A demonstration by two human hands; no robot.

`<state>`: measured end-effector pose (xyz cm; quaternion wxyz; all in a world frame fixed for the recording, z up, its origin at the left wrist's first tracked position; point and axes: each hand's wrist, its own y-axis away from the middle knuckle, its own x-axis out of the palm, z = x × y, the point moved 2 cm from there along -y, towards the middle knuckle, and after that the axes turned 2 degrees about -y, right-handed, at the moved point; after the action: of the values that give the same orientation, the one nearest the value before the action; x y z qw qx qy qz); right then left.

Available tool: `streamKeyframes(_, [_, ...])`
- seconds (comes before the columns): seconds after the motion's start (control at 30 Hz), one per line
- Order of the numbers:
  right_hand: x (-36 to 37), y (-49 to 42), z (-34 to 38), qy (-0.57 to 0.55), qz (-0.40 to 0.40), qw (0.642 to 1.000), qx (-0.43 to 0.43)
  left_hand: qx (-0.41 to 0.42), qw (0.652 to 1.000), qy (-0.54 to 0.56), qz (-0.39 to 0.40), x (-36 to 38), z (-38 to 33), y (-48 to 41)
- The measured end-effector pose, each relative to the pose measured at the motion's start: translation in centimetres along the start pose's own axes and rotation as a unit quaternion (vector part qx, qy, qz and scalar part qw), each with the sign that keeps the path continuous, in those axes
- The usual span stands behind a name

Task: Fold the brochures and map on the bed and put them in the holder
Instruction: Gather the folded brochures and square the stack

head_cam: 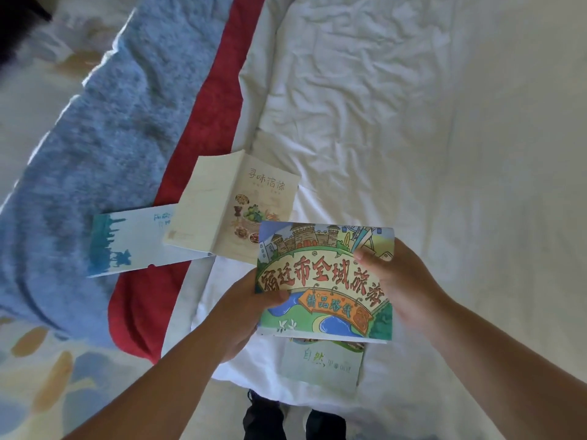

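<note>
**A:** Head view. What's in hand?

**B:** The map (324, 281), cartoon cover up, held off the bed (413, 122) over its near edge. The left grip (244, 309) pinches the map's left edge, thumb on the printed face and fingers behind. The right grip (400, 281) pinches the right side, thumb near the upper corner.

**A:** Folded yet?

**B:** Looks so. Layered paper edges show along its bottom, and it reads as one compact panel. I can't tell whether a last crease is wanted.

**A:** The others?

**B:** Three pieces lie on the bed. A green brochure (324, 363) lies flat just below the map, partly hidden by it. A cream food brochure (235, 204) sits beyond, one flap lifted and not closed. A blue-and-white piece (136, 242) lies left of that, tucked under the cream one's corner, across a red cloth (203, 122) and a blue blanket (127, 106).

**A:** Holder?

**B:** None that I can name. The blue-and-white piece has a notch in its lower edge and might be a sleeve; I can't tell.

**A:** Progress?

**B:** Early to middle, I'd judge. The map is about folded, and the green one seems folded. The cream one needs closing. Nothing is stowed, so all the putting-away is left.
</note>
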<state>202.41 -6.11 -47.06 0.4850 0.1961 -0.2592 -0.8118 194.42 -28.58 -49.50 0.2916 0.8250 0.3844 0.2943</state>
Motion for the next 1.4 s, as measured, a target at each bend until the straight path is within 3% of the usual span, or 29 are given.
streamKeyframes(0.23, [4.8, 0.1, -0.4, 0.021, -0.017, 0.996, 0.082, -0.025, 0.998, 0.050, -0.041, -3.6, 1.4, 1.8])
streamKeyframes(0.47, [8.8, 2.1, -3.5, -0.006, -0.018, 0.990, 0.141, -0.091, 0.995, 0.030, -0.020, -6.5, 3.2, 3.8])
streamKeyframes(0.67, [11.3, 1.2, -4.8, 0.160, -0.036, 0.978, 0.126, -0.125, 0.988, 0.020, -0.087, -9.8, 4.7, 3.4])
streamKeyframes(0.73, [11.9, 1.1, -4.9, 0.317, -0.030, 0.948, 0.025, -0.140, 0.985, -0.003, -0.100, -11.3, 5.0, 3.0])
streamKeyframes(0.83, [13.6, 1.7, -5.7, 0.545, 0.032, 0.824, -0.152, -0.139, 0.974, -0.113, -0.138, -13.5, 5.2, 2.3])
streamKeyframes(0.93, [15.9, 1.9, -7.6, 0.619, 0.154, 0.746, -0.194, -0.100, 0.917, -0.329, -0.201, -14.4, 4.9, 1.8])
streamKeyframes(0.97, [16.4, 1.8, -8.3, 0.629, 0.176, 0.733, -0.192, -0.087, 0.872, -0.428, -0.221, -14.4, 4.6, 1.9])
streamKeyframes(1.07, [17.2, 1.5, -9.5, 0.638, 0.180, 0.730, -0.170, 0.024, 0.656, -0.714, -0.245, -13.5, 5.0, 2.1])
streamKeyframes(1.1, [17.5, 1.6, -9.8, 0.634, 0.177, 0.735, -0.161, 0.082, 0.623, -0.745, -0.225, -12.6, 5.3, 2.1])
streamKeyframes(1.17, [17.9, 1.6, -10.3, 0.628, 0.176, 0.743, -0.153, 0.195, 0.616, -0.744, -0.172, -11.0, 5.9, 1.2])
streamKeyframes(1.2, [18.1, 1.6, -10.6, 0.626, 0.179, 0.744, -0.150, 0.215, 0.619, -0.741, -0.148, -10.5, 6.4, 0.4])
streamKeyframes(1.4, [18.6, -0.2, -12.5, 0.621, 0.171, 0.756, -0.119, 0.200, 0.587, -0.776, -0.121, -11.7, 9.7, -2.8])
